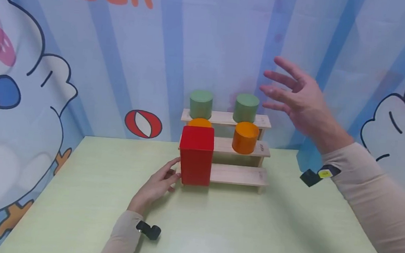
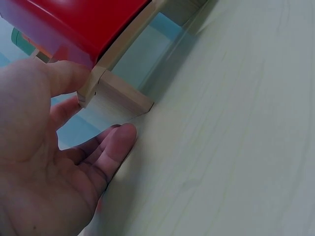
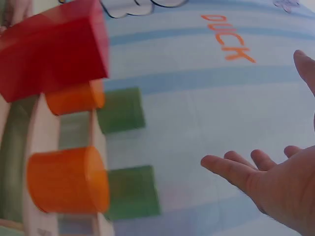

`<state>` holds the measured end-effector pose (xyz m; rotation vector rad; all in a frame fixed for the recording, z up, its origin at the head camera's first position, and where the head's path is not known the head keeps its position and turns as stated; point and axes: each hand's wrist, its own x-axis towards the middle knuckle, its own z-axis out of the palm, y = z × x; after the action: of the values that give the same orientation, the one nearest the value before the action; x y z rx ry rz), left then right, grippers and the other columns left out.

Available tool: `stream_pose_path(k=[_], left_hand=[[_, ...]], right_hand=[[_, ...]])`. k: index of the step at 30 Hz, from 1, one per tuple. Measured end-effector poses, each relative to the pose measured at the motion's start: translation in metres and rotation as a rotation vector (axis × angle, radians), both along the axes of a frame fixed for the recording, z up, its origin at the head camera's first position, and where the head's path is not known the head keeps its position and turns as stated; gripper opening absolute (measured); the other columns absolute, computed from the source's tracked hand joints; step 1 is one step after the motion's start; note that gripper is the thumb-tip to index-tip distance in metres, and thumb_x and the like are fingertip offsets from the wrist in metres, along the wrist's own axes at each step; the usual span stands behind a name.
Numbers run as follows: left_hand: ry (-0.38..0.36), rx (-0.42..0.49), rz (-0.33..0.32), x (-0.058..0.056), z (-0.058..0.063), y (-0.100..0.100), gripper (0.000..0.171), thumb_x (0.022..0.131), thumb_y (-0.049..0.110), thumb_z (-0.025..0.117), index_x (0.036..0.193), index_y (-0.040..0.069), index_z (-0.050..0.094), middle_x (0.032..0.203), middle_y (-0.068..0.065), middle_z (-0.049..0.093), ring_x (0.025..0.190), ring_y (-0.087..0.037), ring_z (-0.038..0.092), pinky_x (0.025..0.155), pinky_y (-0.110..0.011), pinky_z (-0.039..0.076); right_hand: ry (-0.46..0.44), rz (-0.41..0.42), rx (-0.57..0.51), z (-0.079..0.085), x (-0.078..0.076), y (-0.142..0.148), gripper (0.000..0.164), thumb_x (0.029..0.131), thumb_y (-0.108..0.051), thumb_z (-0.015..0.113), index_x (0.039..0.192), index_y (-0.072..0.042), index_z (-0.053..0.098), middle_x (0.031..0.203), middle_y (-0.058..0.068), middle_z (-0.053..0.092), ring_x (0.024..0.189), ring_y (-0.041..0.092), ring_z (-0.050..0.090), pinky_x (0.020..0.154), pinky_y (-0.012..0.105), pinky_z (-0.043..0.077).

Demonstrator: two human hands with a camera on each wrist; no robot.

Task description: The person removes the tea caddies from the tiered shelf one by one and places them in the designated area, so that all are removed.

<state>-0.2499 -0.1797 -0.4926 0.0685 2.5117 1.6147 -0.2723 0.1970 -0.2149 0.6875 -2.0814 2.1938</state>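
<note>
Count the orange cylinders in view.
2. On the middle shelf: the right orange cylinder, and the left orange cylinder, partly hidden behind the red block in the head view. No others show.

Block (image 1: 195,162) is solid red; cylinders (image 1: 245,137) are orange and green. Shelf (image 1: 238,174) is pale tan; counter (image 1: 222,228), light yellow-green; backdrop (image 1: 121,63), striped blue.

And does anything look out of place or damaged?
Nothing looks spilled or damaged. The only uneven note is on the wooden rack: its bottom step bears a single red block, at the left end, while the steps above hold paired orange cylinders and green cylinders.
</note>
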Motion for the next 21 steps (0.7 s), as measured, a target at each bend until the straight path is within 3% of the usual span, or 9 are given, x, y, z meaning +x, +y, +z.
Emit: stream_pose_path(k=[6,14,21], left_hand=[[0.001,0.016,-0.003,0.000,0.001,0.000,0.067,0.113,0.033,0.066,0.173,0.040,0.038,0.142,-0.010,0.064,0.124,-0.026,0.064,0.097,-0.042,0.064],[-0.004,0.014,-0.005,-0.001,0.000,0.000,0.066,0.113,0.035,0.066,0.173,0.042,0.038,0.139,-0.008,0.065,0.123,-0.025,0.064,0.096,-0.039,0.064],[0.002,0.007,-0.002,-0.001,0.001,-0.002,0.066,0.113,0.035,0.067,0.172,0.042,0.039,0.137,-0.008,0.065,0.121,-0.025,0.065,0.097,-0.041,0.064]], right_hand=[[-0.025,0.007,0.087,-0.032,0.002,-0.033,0.080,0.104,-0.009,0.077,0.172,-0.032,0.042,0.165,0.008,0.055,0.139,0.030,0.066,0.108,0.041,0.061],[-0.065,0.037,0.223,-0.065,0.002,-0.061,0.082,0.102,-0.017,0.083,0.172,-0.032,0.043,0.166,0.004,0.055,0.147,0.033,0.061,0.110,0.040,0.060],[-0.131,0.051,0.220,-0.089,0.000,-0.076,0.086,0.099,-0.021,0.087,0.172,-0.032,0.044,0.164,0.004,0.053,0.145,0.031,0.061,0.106,0.040,0.062]])
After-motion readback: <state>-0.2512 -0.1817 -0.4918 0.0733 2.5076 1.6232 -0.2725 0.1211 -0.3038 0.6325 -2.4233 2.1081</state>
